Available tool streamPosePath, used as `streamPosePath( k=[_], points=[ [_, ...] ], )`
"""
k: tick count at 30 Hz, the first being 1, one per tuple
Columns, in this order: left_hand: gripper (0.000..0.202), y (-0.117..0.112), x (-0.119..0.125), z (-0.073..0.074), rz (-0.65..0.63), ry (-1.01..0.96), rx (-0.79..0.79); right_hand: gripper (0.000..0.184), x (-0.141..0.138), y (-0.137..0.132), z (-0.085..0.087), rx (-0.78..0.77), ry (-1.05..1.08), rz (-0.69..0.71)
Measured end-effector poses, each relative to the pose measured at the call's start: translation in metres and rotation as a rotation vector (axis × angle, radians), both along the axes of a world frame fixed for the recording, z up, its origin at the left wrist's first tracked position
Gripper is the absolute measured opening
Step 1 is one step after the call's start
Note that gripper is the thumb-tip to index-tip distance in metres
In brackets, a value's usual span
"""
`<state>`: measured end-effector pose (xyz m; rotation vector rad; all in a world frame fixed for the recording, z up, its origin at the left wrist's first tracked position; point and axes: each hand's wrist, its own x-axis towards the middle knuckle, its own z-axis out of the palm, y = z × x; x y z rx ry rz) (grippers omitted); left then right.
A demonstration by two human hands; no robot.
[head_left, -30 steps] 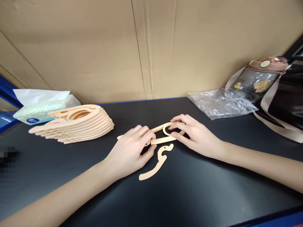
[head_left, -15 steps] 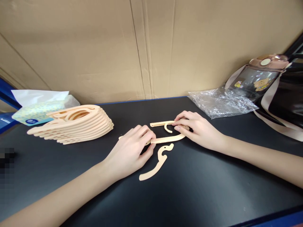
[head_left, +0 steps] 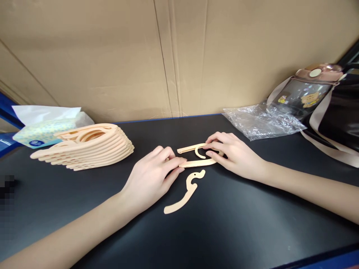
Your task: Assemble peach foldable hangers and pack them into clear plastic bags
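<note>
A cream plastic folding hanger (head_left: 196, 163) lies on the black table, its two arms running side by side with a curved hook between them. The thumb and fingers of my left hand (head_left: 154, 172) pinch the left end of the nearer arm. At the other end, my right hand (head_left: 235, 151) has its fingertips closed on the hanger near the hook's base, and part of it is hidden under them. A separate cream hanger arm (head_left: 182, 201), with a curled end and a small hole, rests flat just in front, touched by neither hand.
To the left, a stack of cream hangers (head_left: 95, 153) stands beside a tissue pack (head_left: 42, 130). A crumpled clear plastic bag (head_left: 260, 121) lies at the back right, near a strapped drink bottle (head_left: 305, 93) and a dark bag (head_left: 342, 116). Cardboard (head_left: 117, 59) lines the back.
My left hand has shifted slightly left and its fingers have moved on the hanger arm's end. The cream tip that showed left of that hand is now out of sight. My right hand stays nearly still.
</note>
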<state>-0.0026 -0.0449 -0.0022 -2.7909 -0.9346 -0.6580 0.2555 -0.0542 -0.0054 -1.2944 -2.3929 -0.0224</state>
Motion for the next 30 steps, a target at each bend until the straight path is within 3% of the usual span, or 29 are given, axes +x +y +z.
streamPosePath(
  k=[8, 13, 18, 30],
  points=[
    [0.024, 0.000, 0.000, -0.001, 0.019, 0.018, -0.065, 0.024, 0.000, -0.001, -0.001, 0.040, -0.022, -0.026],
    [0.024, 0.001, 0.001, -0.001, 0.008, 0.015, -0.084, 0.025, 0.001, 0.001, -0.005, 0.074, -0.029, -0.164],
    [0.023, 0.001, 0.000, 0.001, 0.001, 0.008, -0.113, 0.037, 0.002, 0.004, -0.010, 0.069, -0.009, -0.296],
    [0.021, 0.000, 0.001, 0.000, 0.012, 0.003, -0.149, 0.041, 0.003, 0.005, -0.012, 0.093, -0.059, -0.248]
  ],
)
